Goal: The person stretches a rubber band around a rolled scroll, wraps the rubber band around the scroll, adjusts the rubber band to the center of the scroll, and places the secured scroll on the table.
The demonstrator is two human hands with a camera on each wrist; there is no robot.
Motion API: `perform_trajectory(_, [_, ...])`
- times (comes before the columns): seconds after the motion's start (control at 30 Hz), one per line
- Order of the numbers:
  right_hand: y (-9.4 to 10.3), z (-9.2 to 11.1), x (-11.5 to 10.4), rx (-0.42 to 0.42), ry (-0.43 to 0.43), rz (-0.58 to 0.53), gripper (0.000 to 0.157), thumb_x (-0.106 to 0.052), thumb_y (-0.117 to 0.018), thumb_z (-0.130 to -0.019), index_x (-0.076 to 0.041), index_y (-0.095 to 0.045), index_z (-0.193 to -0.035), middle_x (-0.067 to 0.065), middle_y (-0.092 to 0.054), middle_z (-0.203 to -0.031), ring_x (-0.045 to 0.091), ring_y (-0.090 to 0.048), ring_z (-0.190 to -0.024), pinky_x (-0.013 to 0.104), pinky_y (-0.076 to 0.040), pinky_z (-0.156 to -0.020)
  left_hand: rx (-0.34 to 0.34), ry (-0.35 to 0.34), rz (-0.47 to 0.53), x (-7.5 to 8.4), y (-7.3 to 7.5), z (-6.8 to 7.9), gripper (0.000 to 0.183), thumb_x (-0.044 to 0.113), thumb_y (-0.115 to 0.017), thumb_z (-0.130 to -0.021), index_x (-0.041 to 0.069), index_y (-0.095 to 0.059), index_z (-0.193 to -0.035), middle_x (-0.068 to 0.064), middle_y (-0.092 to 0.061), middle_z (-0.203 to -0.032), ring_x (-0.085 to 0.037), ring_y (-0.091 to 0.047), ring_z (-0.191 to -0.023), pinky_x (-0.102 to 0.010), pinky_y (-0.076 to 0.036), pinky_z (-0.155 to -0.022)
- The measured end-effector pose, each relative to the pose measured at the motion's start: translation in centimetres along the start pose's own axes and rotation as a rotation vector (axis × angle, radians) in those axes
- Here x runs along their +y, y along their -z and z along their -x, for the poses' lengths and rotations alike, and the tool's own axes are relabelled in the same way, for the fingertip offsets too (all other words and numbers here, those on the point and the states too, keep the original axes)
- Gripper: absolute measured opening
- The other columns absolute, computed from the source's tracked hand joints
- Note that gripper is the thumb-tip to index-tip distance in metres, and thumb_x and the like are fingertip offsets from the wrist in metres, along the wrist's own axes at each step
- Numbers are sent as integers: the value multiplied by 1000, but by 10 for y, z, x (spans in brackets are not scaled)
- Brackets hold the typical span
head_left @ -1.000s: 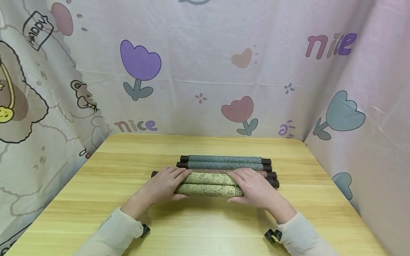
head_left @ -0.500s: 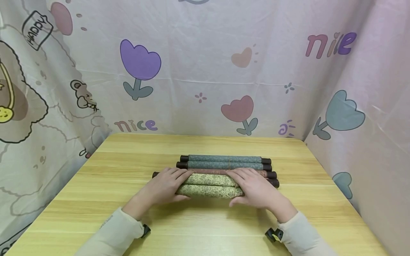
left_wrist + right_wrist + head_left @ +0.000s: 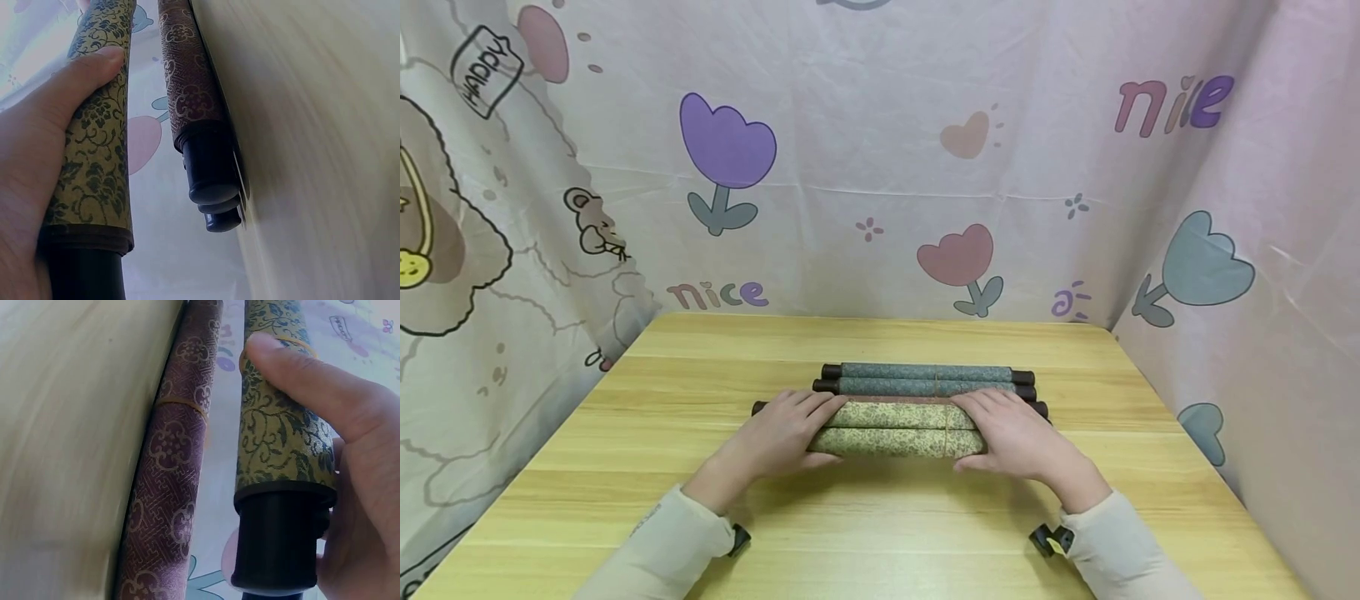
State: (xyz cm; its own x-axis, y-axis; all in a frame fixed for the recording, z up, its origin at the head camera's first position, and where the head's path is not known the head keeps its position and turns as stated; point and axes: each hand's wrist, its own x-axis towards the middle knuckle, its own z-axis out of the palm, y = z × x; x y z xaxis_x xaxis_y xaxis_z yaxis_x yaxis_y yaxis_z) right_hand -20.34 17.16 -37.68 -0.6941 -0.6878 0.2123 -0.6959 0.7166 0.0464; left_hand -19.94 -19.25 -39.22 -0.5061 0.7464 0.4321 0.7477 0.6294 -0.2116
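Observation:
Two yellow-green scrolls with a dark floral pattern, one rear (image 3: 887, 414) and one front (image 3: 887, 442), lie side by side between my hands, off the table. My left hand (image 3: 785, 435) grips their left ends, its thumb along the near side. The right hand (image 3: 1013, 437) holds the right ends in the same way. In the right wrist view a thin tan band (image 3: 294, 344) circles the yellow scroll near my thumb, and a black end knob (image 3: 278, 540) sticks out. Just behind, a red-brown patterned scroll (image 3: 169, 450) rests on the table, mostly hidden in the head view.
Two blue-grey scrolls, one far (image 3: 925, 372) and one nearer (image 3: 887, 387), with dark end knobs lie behind the red-brown one. Wooden table (image 3: 865, 533) extends to all sides. A printed curtain (image 3: 850, 125) hangs behind and along both sides.
My right hand has shifted slightly right towards the scroll ends, exposing more of the yellow cloth. Both yellow scrolls sit a little higher in view, covering more of the red-brown scroll.

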Motion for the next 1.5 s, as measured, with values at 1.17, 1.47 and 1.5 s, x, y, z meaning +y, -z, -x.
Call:
perform_trajectory(1.17, [-6,-9,-23,109,107,-21,98,-69,-70,-73,-2,-47,-141,13,-57,-134,31,-54,-121,50,-41,-103,-13,-25,-9,14,-2,-7,83,61,-69,-81,2,-53,-137,-12,-62,-127,-29,-61,-107,-45,-51,-87])
perform_trajectory(1.47, [-2,-5,-14,46,43,-18,97,-70,-68,-74,-4,-48,-142,10,-57,-134,31,-52,-123,50,-38,-106,6,-23,-13,12,-4,-5,82,60,-71,-80,2,-55,-135,-11,-63,-125,-29,-62,-106,-44,-52,-86])
perform_trajectory(1.5, [-2,-5,-14,38,38,-17,98,-70,-69,-74,-4,-47,-142,10,-56,-134,31,-52,-123,51,-38,-106,6,-23,-12,12,-5,-5,83,60,-71,-80,1,-55,-135,-11,-63,-125,-29,-62,-106,-44,-52,-86])
